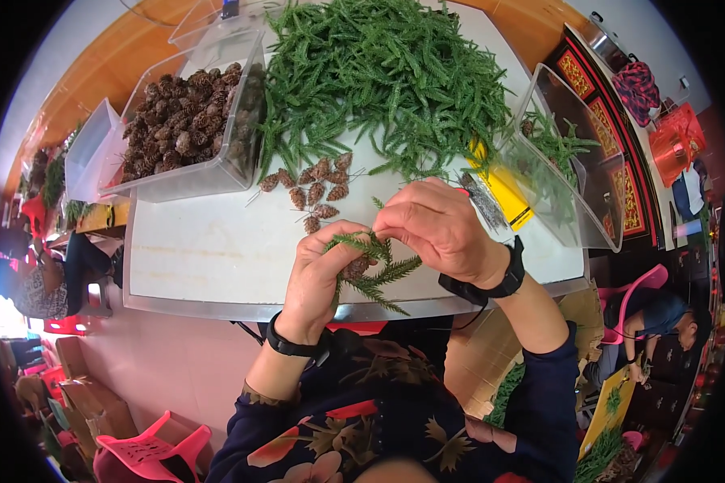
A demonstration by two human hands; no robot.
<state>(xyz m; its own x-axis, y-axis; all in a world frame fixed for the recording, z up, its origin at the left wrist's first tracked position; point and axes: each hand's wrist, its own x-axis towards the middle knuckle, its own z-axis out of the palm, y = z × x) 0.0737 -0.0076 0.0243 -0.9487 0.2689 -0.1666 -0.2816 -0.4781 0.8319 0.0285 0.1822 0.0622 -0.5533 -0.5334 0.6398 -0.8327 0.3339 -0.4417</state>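
Observation:
My left hand (312, 278) is closed around a green artificial pine sprig (385, 276) above the table's front part. A brown pine cone (356, 267) shows among its needles, partly hidden by my fingers. With thumb and forefinger pinched together, my right hand (439, 225) grips the upper end of the same sprig, touching my left fingertips. Whatever thin piece lies inside that pinch is hidden. Just beyond my hands, several small loose pine cones (316, 193) with thin wire stems lie on the white table (209, 258).
A big heap of green sprigs (387, 72) covers the table's far side. At left stands a clear bin (238, 165) full of pine cones (181, 121). Dark wires (483, 201) lie beside a yellow packet (503, 189) and another clear bin (584, 213) at right. People sit farther off on both sides.

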